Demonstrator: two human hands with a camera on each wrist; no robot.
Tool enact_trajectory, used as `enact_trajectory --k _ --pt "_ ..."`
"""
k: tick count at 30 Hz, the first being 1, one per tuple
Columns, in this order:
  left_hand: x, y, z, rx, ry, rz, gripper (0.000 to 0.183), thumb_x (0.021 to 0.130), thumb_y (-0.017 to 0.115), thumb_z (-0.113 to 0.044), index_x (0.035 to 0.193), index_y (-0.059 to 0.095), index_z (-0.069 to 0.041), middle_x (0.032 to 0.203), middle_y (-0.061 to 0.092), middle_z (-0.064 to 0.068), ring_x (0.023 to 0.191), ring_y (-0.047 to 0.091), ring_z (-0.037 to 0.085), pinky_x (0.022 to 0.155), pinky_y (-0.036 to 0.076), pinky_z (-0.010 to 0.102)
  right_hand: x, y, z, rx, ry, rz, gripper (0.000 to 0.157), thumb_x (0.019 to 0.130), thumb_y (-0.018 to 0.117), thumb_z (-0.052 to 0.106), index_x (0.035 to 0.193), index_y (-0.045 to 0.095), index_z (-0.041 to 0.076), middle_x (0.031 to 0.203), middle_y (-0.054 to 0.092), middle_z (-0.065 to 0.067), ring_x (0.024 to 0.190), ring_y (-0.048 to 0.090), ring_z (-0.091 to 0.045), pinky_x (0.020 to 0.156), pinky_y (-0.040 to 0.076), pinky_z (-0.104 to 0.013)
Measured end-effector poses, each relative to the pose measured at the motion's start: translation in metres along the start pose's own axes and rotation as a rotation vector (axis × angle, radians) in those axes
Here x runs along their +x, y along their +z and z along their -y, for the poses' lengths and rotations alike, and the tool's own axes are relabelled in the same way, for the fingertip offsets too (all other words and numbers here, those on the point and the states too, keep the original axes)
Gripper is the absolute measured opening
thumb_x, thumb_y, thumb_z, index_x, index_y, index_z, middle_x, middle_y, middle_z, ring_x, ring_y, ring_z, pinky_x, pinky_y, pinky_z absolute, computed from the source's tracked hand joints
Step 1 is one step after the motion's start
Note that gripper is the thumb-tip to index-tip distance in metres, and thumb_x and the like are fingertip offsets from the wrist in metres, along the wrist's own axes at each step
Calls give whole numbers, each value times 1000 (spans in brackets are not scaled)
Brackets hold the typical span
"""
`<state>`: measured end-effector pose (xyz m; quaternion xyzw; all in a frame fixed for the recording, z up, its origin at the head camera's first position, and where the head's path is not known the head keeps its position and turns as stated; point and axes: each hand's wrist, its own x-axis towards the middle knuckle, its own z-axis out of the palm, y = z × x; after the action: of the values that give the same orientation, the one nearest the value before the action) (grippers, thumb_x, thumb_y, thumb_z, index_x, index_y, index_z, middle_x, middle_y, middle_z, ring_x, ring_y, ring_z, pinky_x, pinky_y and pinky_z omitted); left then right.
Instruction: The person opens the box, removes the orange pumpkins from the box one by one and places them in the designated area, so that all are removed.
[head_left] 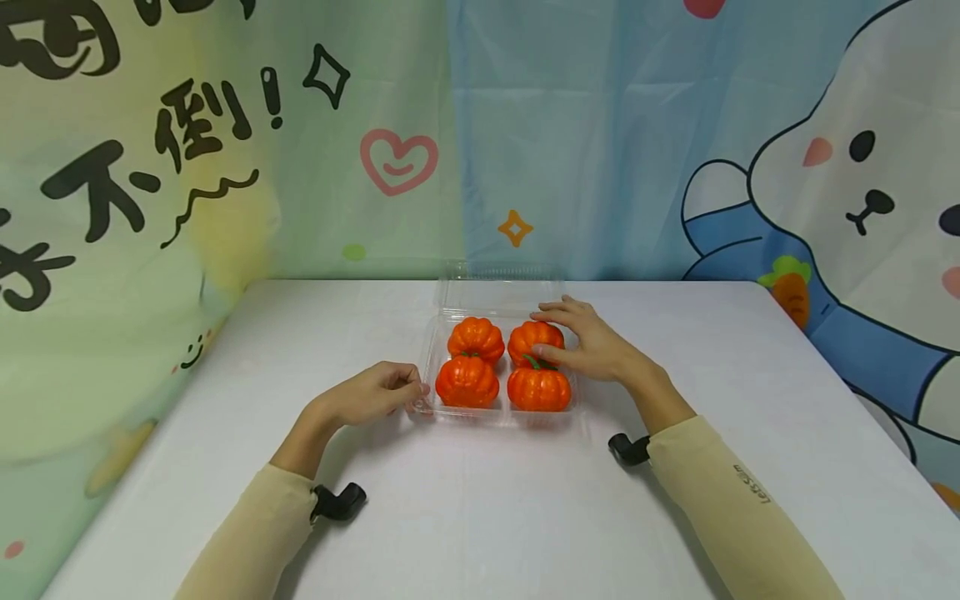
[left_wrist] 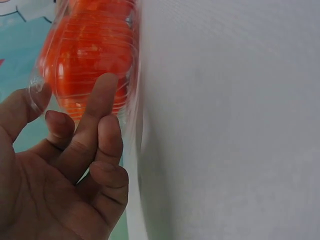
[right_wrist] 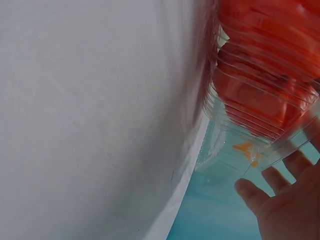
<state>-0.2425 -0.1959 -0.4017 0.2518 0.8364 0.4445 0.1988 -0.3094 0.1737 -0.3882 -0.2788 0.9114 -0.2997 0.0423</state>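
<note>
Several small orange pumpkins (head_left: 467, 382) sit in the two-part base of a clear plastic clamshell box (head_left: 502, 417). Its lid (head_left: 495, 293) stands raised at the back. At the front left corner, my left hand (head_left: 378, 393) pinches the box edge; in the left wrist view a fingertip (left_wrist: 106, 87) also touches its ribbed wall. My right hand (head_left: 592, 342) reaches over the right side and holds the back right pumpkin (head_left: 534, 337), thumb in front and fingers behind. The front right pumpkin (head_left: 538, 390), with a green stem, lies just before the thumb. In the right wrist view the remaining fingers spread outside the wall.
The box stands on a white-covered table (head_left: 480, 517), near its back edge. A printed cloth backdrop (head_left: 570, 150) hangs right behind. Black wrist-worn devices (head_left: 341, 502) stick out from both sleeves.
</note>
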Motion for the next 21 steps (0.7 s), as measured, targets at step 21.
enact_trajectory --k 21 --pt "-2 -1 -1 1 -36 9 22 106 53 -22 100 68 -6 85 69 17 67 47 14 62 39 25 -7 -9 5 120 -157 -132 58 98 72 28 152 49 20 149 53 -6 132 50 -27 110 41 -55"
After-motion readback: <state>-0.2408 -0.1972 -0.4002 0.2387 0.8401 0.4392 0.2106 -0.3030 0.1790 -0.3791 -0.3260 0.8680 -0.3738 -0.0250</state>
